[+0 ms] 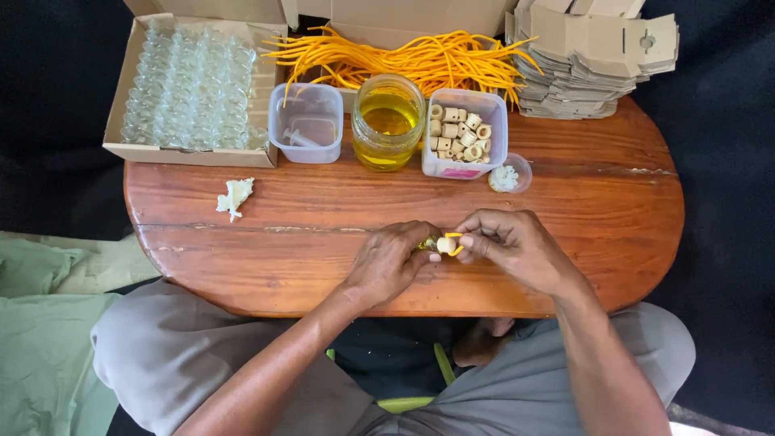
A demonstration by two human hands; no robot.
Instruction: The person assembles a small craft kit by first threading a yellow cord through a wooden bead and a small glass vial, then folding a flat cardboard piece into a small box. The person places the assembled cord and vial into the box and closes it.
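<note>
My left hand [393, 260] and my right hand [514, 245] meet over the front of an oval wooden table [242, 242]. Between their fingertips is a small glass bottle with a cream cap [444, 245] and a yellow cord looped at it. The left hand grips the bottle, which it mostly hides; the right hand pinches the yellow cord at the cap.
At the table's back stand a cardboard box of several small clear bottles [192, 87], a clear tub holding a syringe [306, 123], a jar of yellow oil [388, 122], a tub of cream caps [464, 132], a small lid of white bits [509, 175], yellow cords [420, 58], flat cardboard cut-outs [593, 60]. A crumpled tissue [235, 196] lies left.
</note>
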